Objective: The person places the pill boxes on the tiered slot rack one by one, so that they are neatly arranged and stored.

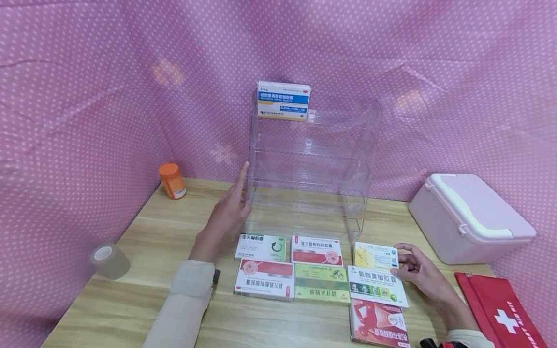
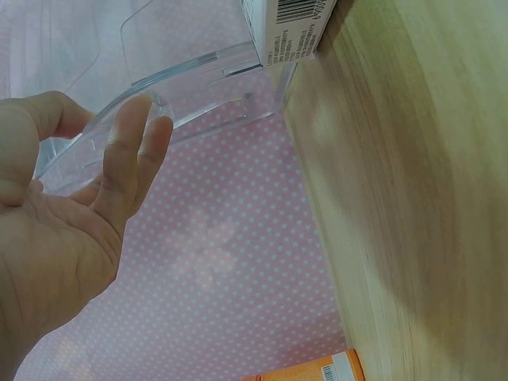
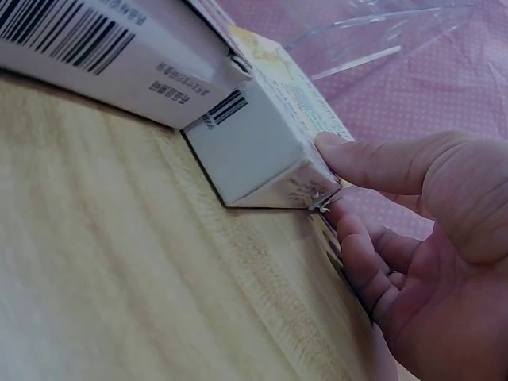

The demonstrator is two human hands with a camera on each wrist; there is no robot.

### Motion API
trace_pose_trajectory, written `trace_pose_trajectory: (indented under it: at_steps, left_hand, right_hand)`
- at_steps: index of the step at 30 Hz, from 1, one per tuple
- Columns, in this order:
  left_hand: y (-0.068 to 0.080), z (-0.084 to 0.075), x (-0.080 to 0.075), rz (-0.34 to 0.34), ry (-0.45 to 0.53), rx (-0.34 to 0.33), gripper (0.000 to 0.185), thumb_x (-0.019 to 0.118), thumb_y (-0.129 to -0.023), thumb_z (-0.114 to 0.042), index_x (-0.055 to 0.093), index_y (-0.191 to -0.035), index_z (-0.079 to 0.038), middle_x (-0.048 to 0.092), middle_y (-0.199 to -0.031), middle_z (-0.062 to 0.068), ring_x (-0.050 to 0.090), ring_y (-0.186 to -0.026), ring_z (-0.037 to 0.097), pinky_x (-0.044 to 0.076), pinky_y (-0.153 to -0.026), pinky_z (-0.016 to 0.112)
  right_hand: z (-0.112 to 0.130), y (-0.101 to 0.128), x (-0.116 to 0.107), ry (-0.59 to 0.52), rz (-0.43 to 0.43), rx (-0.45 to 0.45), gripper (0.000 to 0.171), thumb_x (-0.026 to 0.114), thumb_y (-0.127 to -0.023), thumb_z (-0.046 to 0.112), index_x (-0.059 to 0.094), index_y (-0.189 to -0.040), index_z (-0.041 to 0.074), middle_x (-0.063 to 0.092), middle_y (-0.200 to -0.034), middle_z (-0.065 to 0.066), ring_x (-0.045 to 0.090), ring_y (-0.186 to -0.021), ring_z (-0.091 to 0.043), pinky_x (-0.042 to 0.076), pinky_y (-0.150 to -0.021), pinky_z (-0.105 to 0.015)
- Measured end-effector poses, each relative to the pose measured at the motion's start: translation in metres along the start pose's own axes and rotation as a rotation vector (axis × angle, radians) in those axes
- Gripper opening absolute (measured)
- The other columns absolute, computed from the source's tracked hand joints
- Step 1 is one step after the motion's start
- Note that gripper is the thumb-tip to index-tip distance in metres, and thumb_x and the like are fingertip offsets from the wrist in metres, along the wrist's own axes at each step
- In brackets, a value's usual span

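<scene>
R hand [image 1: 424, 278] is pinching the right end of the yellow capsule box [image 1: 370, 255], thumb on its edge & fingers curling at its side; the box is lying on the desk [image 1: 152, 227] at the right of the far row, just near of the clear tiered rack [image 1: 310, 155]. L hand [image 1: 228, 208] isn't clenching: its fingers are mostly stretching out & resting against the rack's left side. A blue-&-white glucosamine box [image 1: 284, 101] is standing on the rack's top tier, left end. Left of the yellow box, same row, a red-&-white box [image 1: 316, 256] and a green-&-white box [image 1: 261, 247] are lying flat; nearer, L to R, another red-&-white box [image 1: 264, 280], a green box [image 1: 322, 282] & a white box w/ green band [image 1: 376, 285] are lying, w/ a red box [image 1: 378, 321] nearest. An orange pill bottle [image 1: 173, 182] is standing far left, tape roll [image 1: 114, 265] nearer; a pink storage box [image 1: 472, 220] is sitting far right, red first-aid pouch [image 1: 500, 309] lying near right.
</scene>
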State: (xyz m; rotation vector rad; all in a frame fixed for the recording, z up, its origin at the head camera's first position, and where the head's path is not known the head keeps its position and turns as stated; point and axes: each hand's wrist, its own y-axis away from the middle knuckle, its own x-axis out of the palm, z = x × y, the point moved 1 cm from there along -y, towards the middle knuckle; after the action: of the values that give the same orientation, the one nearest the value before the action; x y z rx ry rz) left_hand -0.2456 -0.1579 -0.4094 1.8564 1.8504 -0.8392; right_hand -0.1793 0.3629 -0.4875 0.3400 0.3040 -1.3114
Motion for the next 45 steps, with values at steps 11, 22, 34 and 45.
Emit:
trace_pose_trajectory:
  at_steps: [11, 22, 34, 45]
  left_hand:
    - [0.000, 0.002, 0.001, -0.039, -0.073, 0.081, 0.110, 0.062, -0.103, -0.005, -0.013, -0.168, -0.054, 0.045, -0.168, 0.013, 0.067, -0.115, 0.035, 0.063, -0.087, 0.050]
    - [0.001, 0.002, 0.000, -0.045, -0.079, 0.087, 0.110, 0.062, -0.104, -0.005, -0.014, -0.167, -0.055, 0.046, -0.167, 0.013, 0.067, -0.115, 0.034, 0.062, -0.087, 0.049]
    - [0.001, 0.000, 0.000, -0.042, -0.070, 0.072, 0.108, 0.061, -0.103, -0.005, -0.011, -0.169, -0.051, 0.047, -0.167, 0.013, 0.067, -0.118, 0.035, 0.063, -0.090, 0.051]
    - [0.001, 0.001, 0.001, -0.035, -0.062, 0.062, 0.107, 0.062, -0.103, -0.006, -0.010, -0.170, -0.051, 0.050, -0.162, 0.014, 0.067, -0.120, 0.036, 0.063, -0.091, 0.053]
  right_hand:
    - [-0.002, 0.000, 0.004, 0.053, -0.118, 0.015, 0.062, 0.071, -0.103, 0.013, 0.043, -0.156, -0.001, 0.070, -0.111, 0.007, 0.065, -0.093, -0.007, 0.061, -0.075, -0.027]
    - [-0.008, -0.003, 0.003, 0.083, -0.192, -0.027, 0.064, 0.072, -0.102, 0.011, 0.044, -0.159, 0.001, 0.070, -0.107, 0.022, 0.069, -0.095, -0.007, 0.058, -0.078, -0.021]
    - [-0.012, -0.004, 0.003, 0.090, -0.276, -0.067, 0.062, 0.073, -0.102, 0.011, 0.048, -0.158, 0.002, 0.072, -0.105, 0.023, 0.071, -0.097, -0.002, 0.058, -0.081, -0.014]
    - [-0.004, -0.001, 0.001, -0.010, -0.358, -0.012, 0.065, 0.074, -0.102, 0.017, 0.047, -0.161, 0.013, 0.069, -0.109, 0.030, 0.066, -0.100, 0.011, 0.056, -0.084, -0.008]
